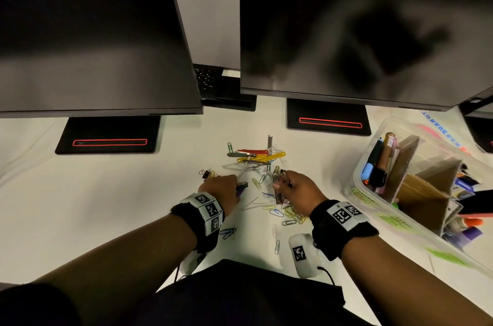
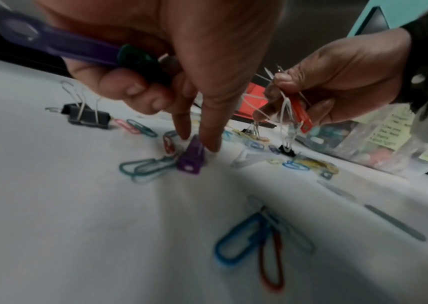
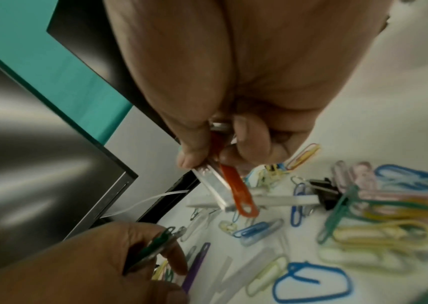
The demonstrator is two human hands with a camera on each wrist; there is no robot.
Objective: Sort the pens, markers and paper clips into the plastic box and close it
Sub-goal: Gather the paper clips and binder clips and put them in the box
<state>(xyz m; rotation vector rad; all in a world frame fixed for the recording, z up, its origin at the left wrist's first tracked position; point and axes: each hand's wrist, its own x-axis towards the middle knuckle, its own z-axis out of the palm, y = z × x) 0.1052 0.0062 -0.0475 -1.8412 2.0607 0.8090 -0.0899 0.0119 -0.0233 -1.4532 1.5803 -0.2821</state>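
My left hand (image 1: 219, 190) grips a purple plastic clip strip (image 2: 59, 44) left of the loose coloured paper clips (image 1: 289, 215) on the white counter (image 1: 106, 205). My right hand (image 1: 298, 189) pinches what look like red and silver clips (image 3: 229, 189) above that pile. The clear plastic box (image 1: 378, 208) of pens stands open to its right.

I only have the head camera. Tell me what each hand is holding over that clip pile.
Observer: The left hand grips a purple plastic clip and a green clip against the palm.
Operator: Report its free fingers.
Observer: Two straight fingers touch a small purple binder clip lying on the table.
Operator: Now the right hand.
Observer: The right hand pinches an orange plastic clip together with a silver metal strip.
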